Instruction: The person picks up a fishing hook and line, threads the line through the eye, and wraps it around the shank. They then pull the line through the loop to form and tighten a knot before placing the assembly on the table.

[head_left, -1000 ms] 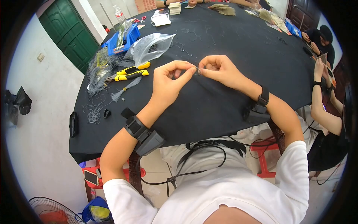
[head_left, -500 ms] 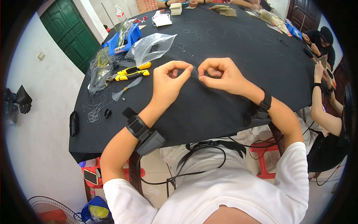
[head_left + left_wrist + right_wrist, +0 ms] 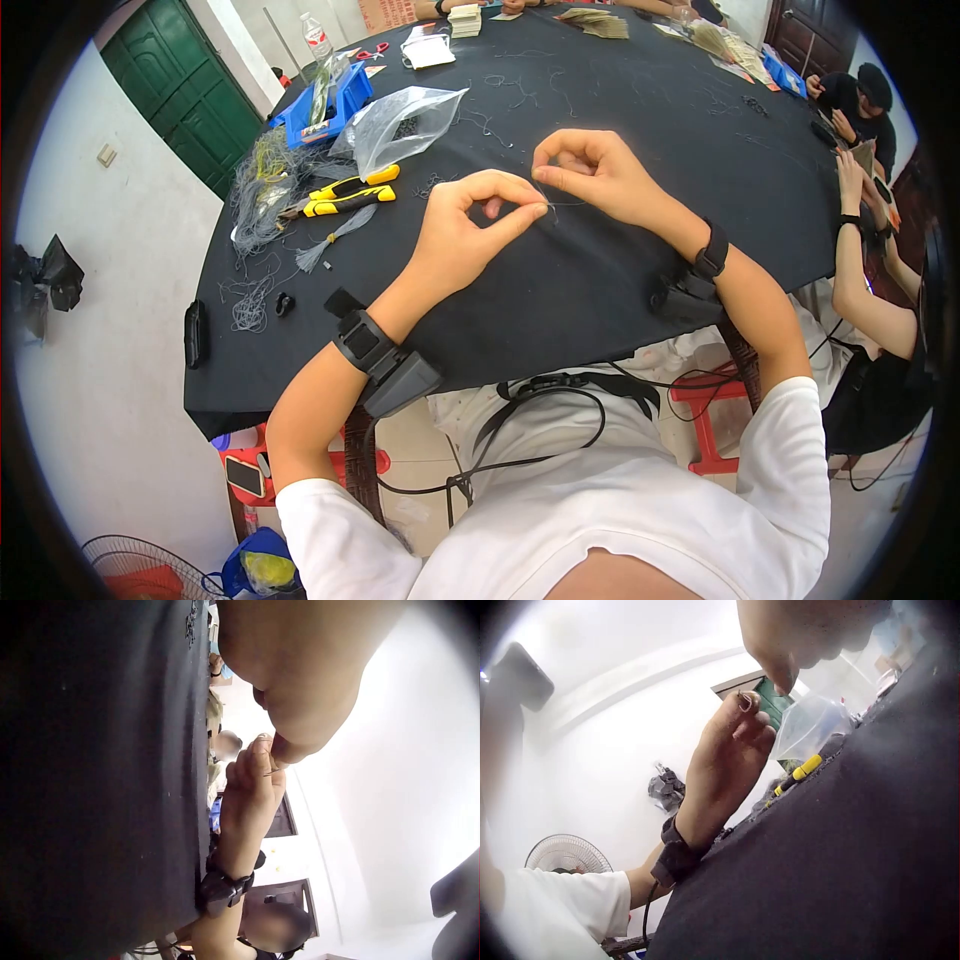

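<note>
Over the black table, my left hand (image 3: 465, 230) pinches a small curved metal hook (image 3: 745, 702) between thumb and forefinger. A thin line (image 3: 568, 204) runs from those fingertips toward my right hand (image 3: 605, 180), which is raised a little farther forward. Its thumb and forefinger are closed together on the fine line. In the left wrist view, the right hand (image 3: 251, 795) shows behind the left thumb and fingers. Yellow-and-black pliers (image 3: 350, 200) and a tied bundle of grey strands (image 3: 335, 240) lie left of the left hand.
Tangled grey line (image 3: 262, 195) lies at the table's left, beside a blue bin (image 3: 350, 98) and a clear plastic bag (image 3: 405, 130). Farther back are a white pad (image 3: 430, 52) and red scissors (image 3: 375, 50). Other people sit at the far and right sides.
From close together, my hands have shifted apart: the right has moved up and forward, the left rightward and slightly nearer me. The thin line now spans between them.
</note>
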A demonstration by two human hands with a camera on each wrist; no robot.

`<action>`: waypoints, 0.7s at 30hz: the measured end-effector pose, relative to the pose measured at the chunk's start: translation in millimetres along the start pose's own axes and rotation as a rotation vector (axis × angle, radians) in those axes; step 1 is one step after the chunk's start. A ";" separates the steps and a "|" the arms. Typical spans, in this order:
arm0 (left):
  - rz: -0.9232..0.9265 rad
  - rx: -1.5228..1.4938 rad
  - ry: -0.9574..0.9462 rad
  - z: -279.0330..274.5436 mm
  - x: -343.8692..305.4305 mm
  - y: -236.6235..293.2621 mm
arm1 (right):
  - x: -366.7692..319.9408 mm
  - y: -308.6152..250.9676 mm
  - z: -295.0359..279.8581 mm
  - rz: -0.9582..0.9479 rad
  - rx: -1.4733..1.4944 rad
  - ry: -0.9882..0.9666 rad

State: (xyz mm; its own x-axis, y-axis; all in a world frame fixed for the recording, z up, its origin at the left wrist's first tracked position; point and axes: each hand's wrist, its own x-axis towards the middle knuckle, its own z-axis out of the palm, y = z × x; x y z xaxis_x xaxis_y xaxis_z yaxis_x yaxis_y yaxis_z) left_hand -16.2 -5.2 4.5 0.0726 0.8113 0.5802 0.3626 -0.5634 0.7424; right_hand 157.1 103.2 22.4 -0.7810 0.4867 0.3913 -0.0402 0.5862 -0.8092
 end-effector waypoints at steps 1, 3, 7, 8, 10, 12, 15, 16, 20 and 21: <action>-0.005 -0.025 0.034 -0.3 0.2 -0.4 | 0.3 3.6 0.6 0.027 0.027 -0.034; -0.015 -0.074 0.104 -1.6 1.6 -1.5 | -0.2 7.8 4.8 0.043 0.054 -0.058; -0.088 -0.174 0.258 -6.1 3.5 -10.0 | -2.5 5.8 13.2 0.058 0.097 -0.104; -0.108 -0.175 0.276 -6.8 3.4 -10.8 | -3.8 2.5 14.7 0.051 0.101 -0.117; -0.147 -0.176 0.311 -7.4 3.0 -12.8 | -6.6 -4.8 17.7 0.050 0.113 -0.119; -0.159 -0.144 0.291 -6.9 2.3 -17.3 | -8.5 -9.5 19.2 0.026 0.105 -0.139; -0.143 -0.048 0.235 -4.7 1.8 -19.2 | -10.2 -16.9 17.7 -0.027 0.009 -0.112; -0.132 -0.008 0.212 -4.0 1.5 -19.7 | -10.5 -19.5 17.3 -0.045 -0.025 -0.095; -0.195 0.021 0.051 -2.6 -1.3 -23.1 | -8.2 -15.8 13.4 -0.149 -0.071 0.025; -0.184 0.024 0.006 -2.3 -0.8 -18.6 | -7.1 -15.2 11.6 -0.156 -0.081 0.052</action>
State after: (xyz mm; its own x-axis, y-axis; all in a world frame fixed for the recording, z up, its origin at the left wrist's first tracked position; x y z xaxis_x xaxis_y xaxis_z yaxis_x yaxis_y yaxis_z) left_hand -25.2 4.2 -9.0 -0.0029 0.8992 0.4374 0.3914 -0.4015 0.8280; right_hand 156.0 83.3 26.9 -0.7355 0.4176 0.5335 -0.1066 0.7063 -0.6999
